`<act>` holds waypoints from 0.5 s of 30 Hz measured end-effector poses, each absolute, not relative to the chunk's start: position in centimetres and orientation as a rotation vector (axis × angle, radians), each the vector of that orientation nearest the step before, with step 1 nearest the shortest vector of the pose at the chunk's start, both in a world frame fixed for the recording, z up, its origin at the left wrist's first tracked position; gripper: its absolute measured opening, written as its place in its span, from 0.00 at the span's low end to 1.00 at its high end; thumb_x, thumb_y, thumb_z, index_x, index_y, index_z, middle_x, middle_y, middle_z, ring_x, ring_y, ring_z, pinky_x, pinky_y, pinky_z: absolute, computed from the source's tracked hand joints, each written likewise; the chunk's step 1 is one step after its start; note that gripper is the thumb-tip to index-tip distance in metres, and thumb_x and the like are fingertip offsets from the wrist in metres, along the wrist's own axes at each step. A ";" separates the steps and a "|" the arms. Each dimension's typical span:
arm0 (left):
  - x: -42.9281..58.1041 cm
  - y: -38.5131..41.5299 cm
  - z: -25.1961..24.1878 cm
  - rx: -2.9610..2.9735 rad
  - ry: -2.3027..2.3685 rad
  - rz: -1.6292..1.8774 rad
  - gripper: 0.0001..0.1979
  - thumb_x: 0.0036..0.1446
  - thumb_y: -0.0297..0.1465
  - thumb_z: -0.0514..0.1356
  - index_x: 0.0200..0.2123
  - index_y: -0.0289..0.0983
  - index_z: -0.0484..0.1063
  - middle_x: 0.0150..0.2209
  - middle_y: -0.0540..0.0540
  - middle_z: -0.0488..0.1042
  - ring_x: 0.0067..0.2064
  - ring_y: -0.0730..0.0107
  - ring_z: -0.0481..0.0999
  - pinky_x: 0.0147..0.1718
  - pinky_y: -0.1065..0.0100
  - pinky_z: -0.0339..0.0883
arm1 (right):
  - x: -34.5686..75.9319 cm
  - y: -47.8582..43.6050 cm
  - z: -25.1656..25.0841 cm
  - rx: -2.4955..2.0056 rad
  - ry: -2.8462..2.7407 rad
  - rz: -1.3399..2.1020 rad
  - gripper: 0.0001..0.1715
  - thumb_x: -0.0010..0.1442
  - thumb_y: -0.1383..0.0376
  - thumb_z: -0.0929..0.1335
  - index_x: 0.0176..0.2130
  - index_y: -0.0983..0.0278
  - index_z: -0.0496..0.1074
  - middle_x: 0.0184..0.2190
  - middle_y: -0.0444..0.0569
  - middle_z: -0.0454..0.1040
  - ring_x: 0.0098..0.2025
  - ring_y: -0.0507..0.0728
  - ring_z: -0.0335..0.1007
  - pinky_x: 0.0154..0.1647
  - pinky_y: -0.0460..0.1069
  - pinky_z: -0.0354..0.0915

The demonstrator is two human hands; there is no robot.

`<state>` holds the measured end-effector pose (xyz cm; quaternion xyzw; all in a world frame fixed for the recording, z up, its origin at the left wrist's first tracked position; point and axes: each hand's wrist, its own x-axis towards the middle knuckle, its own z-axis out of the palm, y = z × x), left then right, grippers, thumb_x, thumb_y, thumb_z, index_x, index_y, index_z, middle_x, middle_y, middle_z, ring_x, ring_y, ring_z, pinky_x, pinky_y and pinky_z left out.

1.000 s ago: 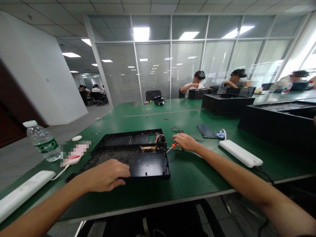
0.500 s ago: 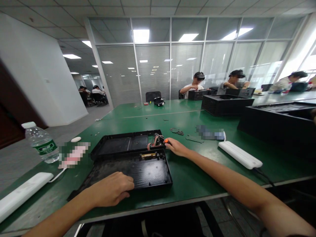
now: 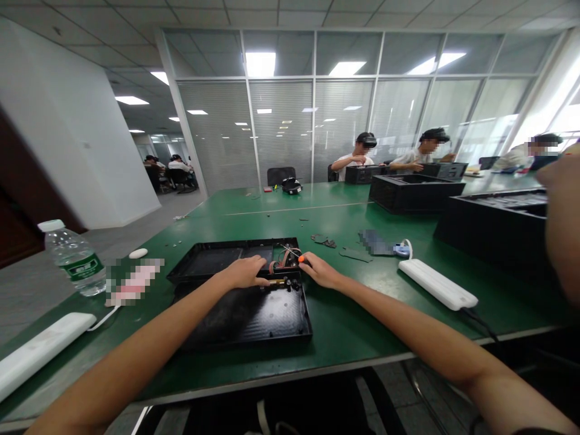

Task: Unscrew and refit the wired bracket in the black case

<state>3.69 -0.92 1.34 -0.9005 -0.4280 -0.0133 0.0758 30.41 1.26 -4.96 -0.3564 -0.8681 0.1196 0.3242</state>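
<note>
A black plastic case lies opened on the green table, with a far half (image 3: 208, 257) and a near half (image 3: 267, 317). In the far half's right end are several coloured wires (image 3: 275, 266). My right hand (image 3: 322, 270) is closed around the orange handle of a screwdriver (image 3: 301, 259), whose thin metal shaft points left over the wires. My left hand (image 3: 244, 272) rests where the two halves meet, its fingers stretched out and thumb apart. Right by that thumb is a brass-coloured piece (image 3: 278, 282) on the near half, partly hidden.
A water bottle (image 3: 75, 260) and a white power strip (image 3: 48, 350) are on the left. Another power strip (image 3: 437, 284) and dark flat scraps (image 3: 324, 241) lie to the right. Large black cases (image 3: 417, 196) stand farther right, near several people. A blurred body part shows at the right edge.
My left hand has moved forward and right, from above the near half to the seam between the halves. My right hand stays at the wires with the screwdriver.
</note>
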 end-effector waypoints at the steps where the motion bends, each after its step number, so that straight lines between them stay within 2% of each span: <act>1: 3.7 -0.4 0.9 -2.714 -1.282 -0.015 0.24 0.51 0.49 0.55 0.41 0.35 0.67 0.39 0.41 0.69 0.39 0.61 0.70 0.36 0.68 0.62 | 30.4 1.2 -5.0 -0.938 -2.272 0.325 0.13 0.62 0.57 0.57 0.39 0.64 0.61 0.36 0.49 0.64 0.39 0.54 0.61 0.43 0.51 0.59; 5: 3.0 -0.2 0.3 -2.718 -1.189 -0.035 0.21 0.54 0.48 0.53 0.39 0.36 0.67 0.36 0.44 0.70 0.39 0.63 0.70 0.36 0.69 0.62 | 30.2 0.8 -4.8 -0.902 -2.272 0.349 0.12 0.62 0.58 0.58 0.40 0.64 0.61 0.38 0.50 0.63 0.41 0.55 0.61 0.44 0.51 0.59; 8: 3.1 -0.9 0.8 -2.697 -1.203 0.021 0.20 0.53 0.47 0.55 0.40 0.36 0.67 0.36 0.44 0.69 0.38 0.62 0.70 0.35 0.68 0.62 | 30.0 0.4 -4.7 -0.849 -2.271 0.377 0.10 0.61 0.60 0.59 0.39 0.64 0.61 0.39 0.50 0.63 0.42 0.55 0.60 0.45 0.51 0.58; 12: 5.4 -2.3 1.4 -2.664 -1.063 -0.132 0.24 0.50 0.42 0.60 0.48 0.37 0.63 0.45 0.41 0.65 0.42 0.61 0.68 0.40 0.66 0.63 | 30.0 0.7 -4.5 -0.842 -2.178 0.352 0.10 0.61 0.60 0.58 0.40 0.63 0.61 0.39 0.50 0.62 0.42 0.55 0.59 0.46 0.51 0.58; 15: 8.2 -3.3 1.2 -2.714 -0.761 -0.210 0.21 0.49 0.39 0.62 0.46 0.38 0.66 0.48 0.42 0.62 0.47 0.60 0.64 0.47 0.63 0.60 | 30.8 1.2 -4.0 -0.870 -2.055 0.283 0.10 0.61 0.60 0.58 0.39 0.63 0.61 0.37 0.50 0.62 0.41 0.55 0.59 0.45 0.51 0.58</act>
